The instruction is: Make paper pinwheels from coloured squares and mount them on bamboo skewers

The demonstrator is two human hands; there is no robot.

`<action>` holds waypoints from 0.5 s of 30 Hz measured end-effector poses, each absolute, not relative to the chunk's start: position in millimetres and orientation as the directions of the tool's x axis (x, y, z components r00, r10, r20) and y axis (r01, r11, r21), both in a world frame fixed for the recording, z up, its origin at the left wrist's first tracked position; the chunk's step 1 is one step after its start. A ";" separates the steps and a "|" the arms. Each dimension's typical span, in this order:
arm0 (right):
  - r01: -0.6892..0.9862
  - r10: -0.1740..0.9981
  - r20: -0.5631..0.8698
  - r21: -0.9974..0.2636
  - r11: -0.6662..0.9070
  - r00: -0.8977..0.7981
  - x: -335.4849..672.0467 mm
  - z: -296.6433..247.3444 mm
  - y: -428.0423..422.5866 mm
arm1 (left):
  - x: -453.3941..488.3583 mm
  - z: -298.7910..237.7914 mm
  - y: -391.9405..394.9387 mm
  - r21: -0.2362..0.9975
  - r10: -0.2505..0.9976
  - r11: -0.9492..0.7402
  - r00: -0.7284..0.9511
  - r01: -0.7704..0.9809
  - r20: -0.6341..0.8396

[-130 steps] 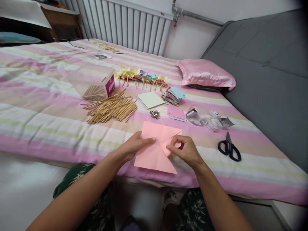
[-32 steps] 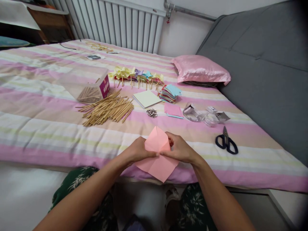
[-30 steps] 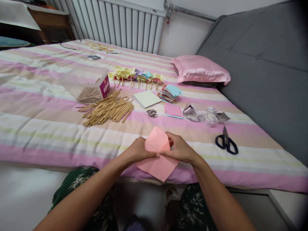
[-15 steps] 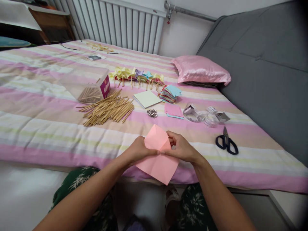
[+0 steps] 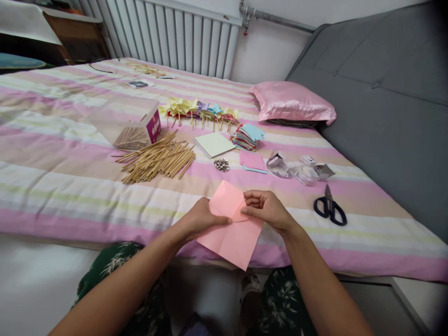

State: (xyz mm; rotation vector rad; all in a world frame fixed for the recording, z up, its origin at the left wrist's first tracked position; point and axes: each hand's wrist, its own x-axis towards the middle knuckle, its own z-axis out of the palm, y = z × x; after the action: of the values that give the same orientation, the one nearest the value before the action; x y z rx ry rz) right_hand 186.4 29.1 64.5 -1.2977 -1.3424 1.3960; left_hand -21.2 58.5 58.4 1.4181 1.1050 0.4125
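Observation:
A creased square of pink paper (image 5: 233, 235) is held over the near edge of a striped bed. My left hand (image 5: 199, 217) grips its left side, thumb pressed on the paper's middle. My right hand (image 5: 268, 210) pinches a folded flap at the paper's right side, fingers curled. The upper half of the sheet is folded up between the two hands, and the lower corner hangs past the bed edge.
Black scissors (image 5: 329, 210) lie to the right. Behind are clear tape rolls (image 5: 292, 169), pink sheets (image 5: 254, 161), a coloured paper stack (image 5: 247, 135), a white pad (image 5: 214, 143), metal pins (image 5: 221, 164), wooden sticks (image 5: 157, 161), a clear box (image 5: 128, 121), finished pinwheels (image 5: 201, 112), a pink pillow (image 5: 294, 102).
The paper lay open and flat on the bed 4.3 s ago; now it is lifted and partly folded. In the last second the right hand shifted right, spreading the sheet.

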 end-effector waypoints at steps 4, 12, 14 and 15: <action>0.119 0.982 -0.128 -0.986 -0.112 -0.139 184.9 63.5 28.8 | -21.0 59.1 58.2 0.906 0.802 0.195 0.471 0.376 -0.368; 0.131 0.995 -0.078 -0.989 -0.070 -0.060 184.8 64.6 30.3 | -20.2 61.3 58.7 0.917 0.805 0.288 0.448 0.277 -0.388; 0.122 0.999 -0.040 -0.992 -0.040 0.008 187.9 64.2 31.6 | -21.2 64.9 60.0 0.913 0.805 0.343 0.433 0.220 -0.406; 0.115 0.998 -0.005 -0.993 -0.012 0.066 189.5 64.0 32.3 | -22.1 67.0 61.2 0.909 0.805 0.376 0.421 0.182 -0.417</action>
State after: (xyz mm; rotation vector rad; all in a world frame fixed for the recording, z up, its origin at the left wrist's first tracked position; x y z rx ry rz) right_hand 189.5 32.3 64.0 -1.3304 -1.2399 1.1096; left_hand -22.1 61.2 67.0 1.1445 1.0929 0.5220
